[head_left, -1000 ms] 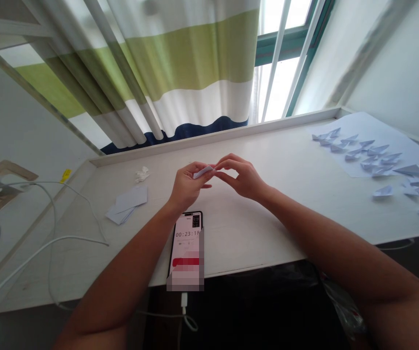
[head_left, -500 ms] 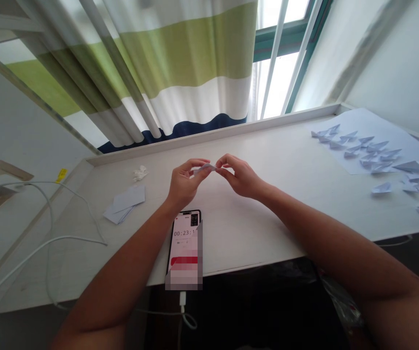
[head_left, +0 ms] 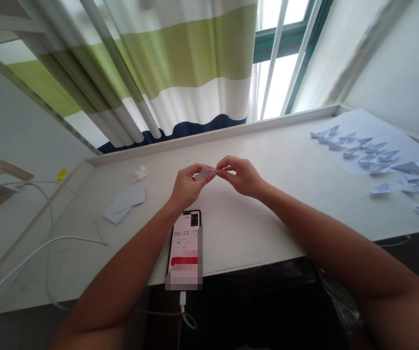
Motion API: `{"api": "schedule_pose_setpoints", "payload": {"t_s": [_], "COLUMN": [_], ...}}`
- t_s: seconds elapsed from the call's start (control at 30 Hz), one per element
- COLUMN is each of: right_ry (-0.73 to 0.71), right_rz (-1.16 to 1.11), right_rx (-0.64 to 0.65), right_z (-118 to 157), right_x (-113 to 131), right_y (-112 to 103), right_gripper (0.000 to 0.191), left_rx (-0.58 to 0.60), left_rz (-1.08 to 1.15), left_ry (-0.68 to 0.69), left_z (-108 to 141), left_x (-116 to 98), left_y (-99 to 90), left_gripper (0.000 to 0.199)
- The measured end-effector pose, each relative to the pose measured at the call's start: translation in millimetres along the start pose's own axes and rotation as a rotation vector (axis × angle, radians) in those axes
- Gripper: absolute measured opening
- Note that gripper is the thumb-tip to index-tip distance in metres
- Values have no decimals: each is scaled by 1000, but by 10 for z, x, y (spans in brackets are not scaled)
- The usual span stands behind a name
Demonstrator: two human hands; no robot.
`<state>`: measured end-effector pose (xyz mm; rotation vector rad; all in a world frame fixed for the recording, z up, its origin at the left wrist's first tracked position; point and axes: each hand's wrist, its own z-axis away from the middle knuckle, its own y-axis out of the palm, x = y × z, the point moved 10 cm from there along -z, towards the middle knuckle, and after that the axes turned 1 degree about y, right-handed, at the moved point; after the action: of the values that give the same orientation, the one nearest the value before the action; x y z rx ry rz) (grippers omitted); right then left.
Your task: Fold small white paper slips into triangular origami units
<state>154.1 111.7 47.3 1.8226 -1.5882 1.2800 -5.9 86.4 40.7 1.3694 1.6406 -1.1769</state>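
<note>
Between my two hands, above the middle of the white desk (head_left: pixel 245 233), is a small piece of folded white paper (head_left: pixel 205 172). My left hand (head_left: pixel 189 184) is closed on its left part, thumb in front and fingers behind. The thumb and fingertips of my right hand (head_left: pixel 242 176) pinch its right tip. My fingers cover much of the paper, so its full shape is hidden. Several folded paper boats (head_left: pixel 380 189) stand at the right of the desk, some on a large white sheet (head_left: pixel 362 121).
A stack of paper slips (head_left: pixel 125 204) and a crumpled white scrap (head_left: pixel 140 173) lie on the left. Below my left wrist lies a phone (head_left: pixel 185 238) showing a timer, a cable plug (head_left: pixel 183 297) at its lower end. White cables (head_left: pixel 74 239) cross the left side.
My left hand has shifted slightly right and down, and more of the folded paper's face shows, tilted up. My right hand keeps its pinch at the tip, slightly lower.
</note>
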Motion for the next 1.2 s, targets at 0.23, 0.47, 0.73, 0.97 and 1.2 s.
{"api": "schedule_pose_setpoints", "payload": {"t_s": [0.23, 0.47, 0.73, 0.97, 1.2], "right_ry": [-21, 15, 167, 106, 139], "right_rz": [-90, -163, -286, -271, -322], "right_rx": [-98, -130, 2, -84, -66], "right_z": [19, 31, 12, 23, 34], "right_x": [-13, 11, -143, -78, -83], "right_y": [-44, -61, 61, 33, 50], "right_gripper": [37, 44, 48, 40, 42], "left_rx": [-6, -73, -88, -45, -56], "left_rz": [74, 219, 275, 341, 304], "left_ry": [-33, -69, -153, -235, -201], "left_z": [-13, 13, 27, 12, -1], "left_x": [65, 37, 60, 147, 75], "left_y": [17, -16, -49, -4, -45], "left_gripper": [33, 52, 55, 55, 47]}}
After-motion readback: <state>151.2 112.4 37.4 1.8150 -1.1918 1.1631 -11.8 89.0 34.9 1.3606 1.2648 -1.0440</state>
